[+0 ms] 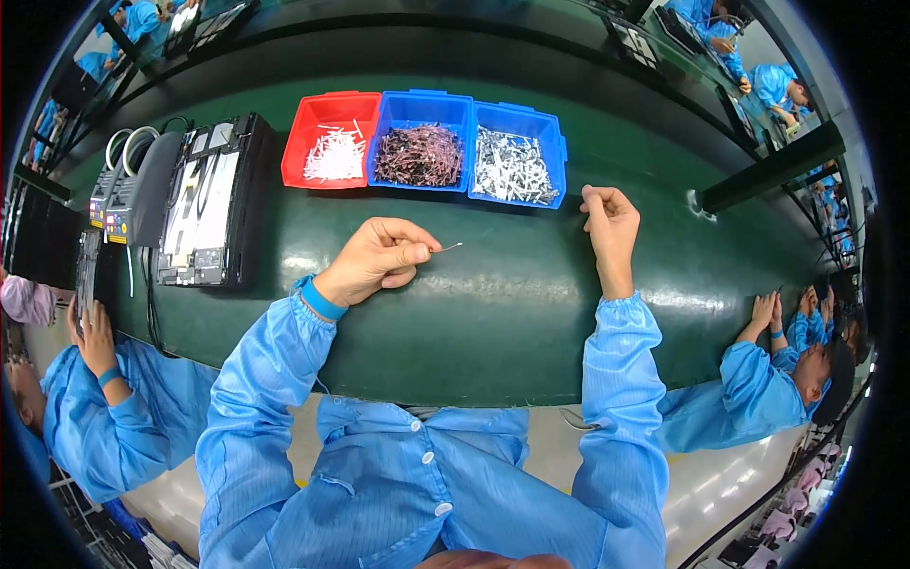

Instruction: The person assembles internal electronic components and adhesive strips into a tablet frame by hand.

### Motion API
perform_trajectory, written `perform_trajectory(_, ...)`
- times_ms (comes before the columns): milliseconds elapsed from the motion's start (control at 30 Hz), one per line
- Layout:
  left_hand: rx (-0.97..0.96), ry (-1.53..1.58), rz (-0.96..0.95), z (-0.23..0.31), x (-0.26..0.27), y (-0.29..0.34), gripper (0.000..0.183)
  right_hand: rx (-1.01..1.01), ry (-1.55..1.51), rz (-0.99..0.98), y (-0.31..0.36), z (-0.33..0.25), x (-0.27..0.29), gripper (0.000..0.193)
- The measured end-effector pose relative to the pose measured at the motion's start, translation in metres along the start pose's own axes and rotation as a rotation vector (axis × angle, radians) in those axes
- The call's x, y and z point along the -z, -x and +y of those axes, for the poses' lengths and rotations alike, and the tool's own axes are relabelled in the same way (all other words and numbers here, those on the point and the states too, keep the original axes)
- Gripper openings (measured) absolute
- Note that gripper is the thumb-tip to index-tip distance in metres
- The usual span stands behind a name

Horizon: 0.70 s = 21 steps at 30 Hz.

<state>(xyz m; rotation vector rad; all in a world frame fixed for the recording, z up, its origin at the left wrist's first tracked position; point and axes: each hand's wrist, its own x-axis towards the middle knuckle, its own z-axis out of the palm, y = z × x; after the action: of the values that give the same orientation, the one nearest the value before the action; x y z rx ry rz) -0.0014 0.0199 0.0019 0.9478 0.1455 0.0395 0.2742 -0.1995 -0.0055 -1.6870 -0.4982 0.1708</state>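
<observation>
- Left hand [377,261]: thumb and forefinger pressed together at the tips, no gap visible between them; the remaining fingers [398,279] curl loosely toward the palm.
- Wire [445,249]: thin and reddish, with a white tip; pinched at its left end by the left hand, its free end pointing right, above the bench [455,332] and in front of the bins.
- Right hand [614,226]: raised and partly curled, forefinger and thumb near each other, just beside the front right corner of the right bin; whether the fingertips meet, or have hold of anything, cannot be told.
- Red bin [300,142]: leftmost of three in a row, holding short white pieces.
- Middle bin [427,110]: blue, touching its neighbours, filled with dark reddish wires.
- Right bin [517,116]: blue, holding white and grey pieces.
- Open room: a broad stretch of green surface lies between the two hands, and another runs from the hands to the bench's curved front edge, near the wearer's body.
- Left limit: an open device stack [204,199], with grey units [159,194] beside it, well apart from the left hand.
- Right limit: a dark post [773,171] slants down to the bench, well apart from the right hand.
</observation>
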Motion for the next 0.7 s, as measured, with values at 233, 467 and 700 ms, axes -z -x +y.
perform_trajectory(233,-0.010,0.023,-0.007,-0.0025,0.0013,-0.0012,0.015,0.012,-0.015,-0.009,-0.0009,0.0025,0.0021,0.020)
perform_trajectory(467,-0.024,0.032,-0.016,-0.0041,0.0032,-0.0011,0.014,0.004,-0.003,-0.008,-0.0002,0.0017,0.0014,0.020)
perform_trajectory(700,-0.028,0.068,-0.027,-0.0053,0.0047,-0.0022,0.012,0.012,-0.011,-0.014,-0.0016,0.0038,0.0025,0.020)
